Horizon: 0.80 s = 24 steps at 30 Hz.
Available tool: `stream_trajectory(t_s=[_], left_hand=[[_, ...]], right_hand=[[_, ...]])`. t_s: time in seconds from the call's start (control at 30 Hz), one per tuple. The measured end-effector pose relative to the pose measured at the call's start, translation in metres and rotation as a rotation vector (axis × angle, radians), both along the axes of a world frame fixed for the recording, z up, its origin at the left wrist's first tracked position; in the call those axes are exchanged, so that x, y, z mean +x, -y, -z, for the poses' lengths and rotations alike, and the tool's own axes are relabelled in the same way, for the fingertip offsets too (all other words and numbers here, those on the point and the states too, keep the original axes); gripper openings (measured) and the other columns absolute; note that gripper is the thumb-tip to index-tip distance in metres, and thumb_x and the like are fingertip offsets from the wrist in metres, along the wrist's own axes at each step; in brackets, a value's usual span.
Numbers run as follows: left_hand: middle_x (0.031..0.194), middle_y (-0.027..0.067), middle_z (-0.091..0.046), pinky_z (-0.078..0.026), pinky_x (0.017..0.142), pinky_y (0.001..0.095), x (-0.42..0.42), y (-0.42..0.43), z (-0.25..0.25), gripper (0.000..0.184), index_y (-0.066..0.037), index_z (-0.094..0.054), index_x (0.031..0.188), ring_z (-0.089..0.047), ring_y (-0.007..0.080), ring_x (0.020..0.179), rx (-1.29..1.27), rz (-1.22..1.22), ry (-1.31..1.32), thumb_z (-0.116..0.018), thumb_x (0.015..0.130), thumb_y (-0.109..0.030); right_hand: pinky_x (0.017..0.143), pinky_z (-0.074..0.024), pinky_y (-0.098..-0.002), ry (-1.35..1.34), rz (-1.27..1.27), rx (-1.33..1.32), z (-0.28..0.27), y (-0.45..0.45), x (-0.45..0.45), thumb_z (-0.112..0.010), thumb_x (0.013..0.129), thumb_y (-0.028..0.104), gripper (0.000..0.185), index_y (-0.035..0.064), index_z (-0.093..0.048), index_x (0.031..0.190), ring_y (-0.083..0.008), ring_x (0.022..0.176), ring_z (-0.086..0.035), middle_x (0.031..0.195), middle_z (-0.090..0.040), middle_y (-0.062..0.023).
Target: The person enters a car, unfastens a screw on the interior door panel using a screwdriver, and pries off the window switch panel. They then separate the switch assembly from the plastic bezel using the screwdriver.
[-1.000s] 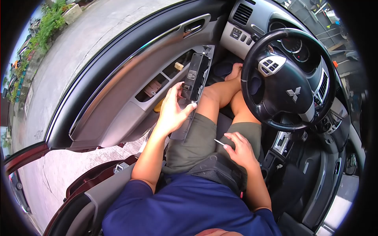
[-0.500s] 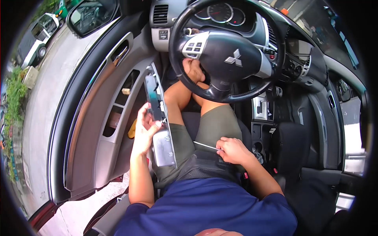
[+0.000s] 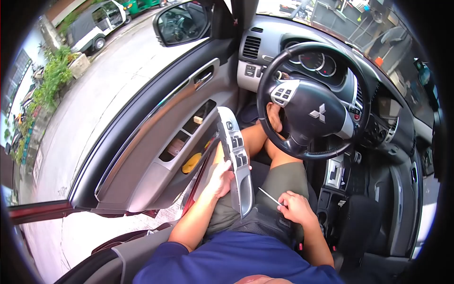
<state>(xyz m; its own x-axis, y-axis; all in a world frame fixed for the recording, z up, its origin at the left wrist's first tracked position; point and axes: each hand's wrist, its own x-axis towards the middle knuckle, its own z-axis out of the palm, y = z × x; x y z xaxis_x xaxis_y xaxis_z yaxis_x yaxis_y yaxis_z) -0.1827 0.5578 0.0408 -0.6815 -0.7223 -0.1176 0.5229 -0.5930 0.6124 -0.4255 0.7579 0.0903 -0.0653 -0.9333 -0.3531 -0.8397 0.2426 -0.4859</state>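
My left hand (image 3: pixel 223 181) is closed around a grey power window switch panel (image 3: pixel 244 182), holding it upright above my left thigh. The panel's front shows black window switches (image 3: pixel 238 149) and a pull-handle recess at its lower end. Over my right thigh, my right hand (image 3: pixel 294 207) pinches a thin silver rod (image 3: pixel 269 195) that points up and left. It looks like a screwdriver shaft, but any handle is hidden in my fingers.
The steering wheel (image 3: pixel 314 97) stands ahead, with one of my feet raised behind its left side. At left, the car door (image 3: pixel 142 175) is wide open, with a yellow item (image 3: pixel 191 163) in its pocket. The gear lever console (image 3: pixel 335 173) is at right.
The panel has turned in my left hand, from its underside to its switch side. My view has swung left, and my right hand keeps the rod over the thigh.
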Motion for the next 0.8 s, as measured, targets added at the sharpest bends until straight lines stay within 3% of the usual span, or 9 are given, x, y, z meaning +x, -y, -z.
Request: stream_trajectory(t_s=[0.17, 0.4, 0.47, 0.5, 0.57, 0.6, 0.63, 0.7, 0.8], left_hand=[[0.131, 0.0073, -0.070, -0.054, 0.106, 0.0447, 0.001, 0.005, 0.035, 0.062, -0.008, -0.058, 0.145, -0.069, 0.0242, 0.118, 0.057, 0.007, -0.019, -0.066, 0.102, -0.052], [0.130, 0.0079, -0.070, -0.057, 0.101, 0.0408, -0.014, -0.007, 0.018, 0.051, -0.008, -0.059, 0.143, -0.069, 0.0209, 0.117, 0.012, -0.233, -0.068, -0.047, 0.112, -0.047], [0.125, 0.0089, -0.072, -0.058, 0.098, 0.0428, -0.023, -0.015, -0.010, 0.050, -0.008, -0.061, 0.138, -0.070, 0.0237, 0.113, 0.017, -0.278, 0.010, -0.045, 0.112, -0.048], [0.128, 0.0079, -0.068, -0.057, 0.096, 0.0417, -0.023, -0.016, -0.013, 0.049, -0.008, -0.053, 0.144, -0.068, 0.0225, 0.112, -0.060, -0.290, -0.022, -0.054, 0.108, -0.042], [0.142, 0.0114, -0.062, -0.054, 0.106, 0.0498, -0.028, -0.017, -0.022, 0.064, -0.007, -0.055, 0.148, -0.063, 0.0292, 0.127, -0.364, -0.338, 0.116, -0.048, 0.108, -0.057], [0.144, 0.0132, -0.061, -0.052, 0.110, 0.0499, -0.032, -0.021, -0.032, 0.069, -0.005, -0.052, 0.150, -0.062, 0.0305, 0.129, -0.265, -0.299, 0.074, -0.048, 0.108, -0.060], [0.144, 0.0139, -0.061, -0.049, 0.112, 0.0495, -0.040, -0.026, -0.045, 0.074, -0.004, -0.051, 0.151, -0.062, 0.0322, 0.129, -0.287, -0.173, -0.056, -0.047, 0.107, -0.063], [0.143, 0.0146, -0.060, -0.047, 0.113, 0.0490, -0.057, -0.037, -0.066, 0.071, -0.003, -0.053, 0.148, -0.059, 0.0309, 0.131, -0.400, 0.095, -0.265, -0.049, 0.108, -0.062], [0.144, 0.0132, -0.055, -0.047, 0.109, 0.0461, -0.071, -0.048, -0.064, 0.074, -0.002, -0.045, 0.152, -0.057, 0.0281, 0.130, -0.777, -0.007, 0.171, -0.055, 0.107, -0.059]], right_hand=[[0.081, -0.0561, -0.0496, -0.118, -0.003, -0.075, 0.007, -0.007, 0.008, -0.075, 0.092, 0.020, 0.017, 0.0070, -0.068, 0.100, -0.0360, 0.090, -0.070, 0.091, -0.069, -0.0113], [0.074, -0.0528, -0.0460, 0.311, 0.365, -0.446, -0.006, 0.008, 0.015, -0.056, 0.110, 0.019, 0.020, 0.0011, -0.060, 0.103, -0.0419, 0.080, -0.068, 0.083, -0.066, -0.0203], [0.071, -0.0517, -0.0445, 0.417, 0.457, -0.482, -0.022, 0.026, 0.028, -0.063, 0.107, 0.021, 0.022, 0.0004, -0.062, 0.100, -0.0380, 0.075, -0.065, 0.081, -0.065, -0.0187], [0.068, -0.0510, -0.0414, 0.554, 0.504, -0.466, -0.019, 0.030, 0.033, -0.073, 0.102, 0.024, 0.027, 0.0002, -0.062, 0.097, -0.0317, 0.077, -0.067, 0.088, -0.066, -0.0183], [0.072, -0.0560, -0.0336, 0.395, 0.324, -0.840, -0.040, 0.045, 0.050, -0.093, 0.084, 0.040, 0.072, -0.0042, -0.057, 0.129, -0.0168, 0.078, -0.063, 0.099, -0.064, -0.0096], [0.080, -0.0603, -0.0355, 0.451, 0.273, -0.927, -0.046, 0.053, 0.050, -0.097, 0.074, 0.049, 0.096, -0.0057, -0.053, 0.139, -0.0211, 0.088, -0.069, 0.113, -0.065, -0.0137], [0.077, -0.0593, -0.0386, 0.441, 0.262, -0.908, -0.059, 0.051, 0.052, -0.099, 0.071, 0.049, 0.098, -0.0063, -0.053, 0.138, -0.0244, 0.091, -0.070, 0.118, -0.065, -0.0146], [0.070, -0.0542, -0.0390, 0.274, 0.220, -1.182, -0.063, 0.056, 0.046, -0.100, 0.068, 0.040, 0.065, 0.0050, -0.055, 0.100, -0.0289, 0.079, -0.065, 0.099, -0.063, -0.0112], [0.062, -0.0510, -0.0390, 0.222, 0.292, -1.171, -0.063, 0.028, 0.022, -0.098, 0.069, 0.028, 0.055, 0.0092, -0.049, 0.083, -0.0297, 0.069, -0.061, 0.084, -0.058, -0.0075]])
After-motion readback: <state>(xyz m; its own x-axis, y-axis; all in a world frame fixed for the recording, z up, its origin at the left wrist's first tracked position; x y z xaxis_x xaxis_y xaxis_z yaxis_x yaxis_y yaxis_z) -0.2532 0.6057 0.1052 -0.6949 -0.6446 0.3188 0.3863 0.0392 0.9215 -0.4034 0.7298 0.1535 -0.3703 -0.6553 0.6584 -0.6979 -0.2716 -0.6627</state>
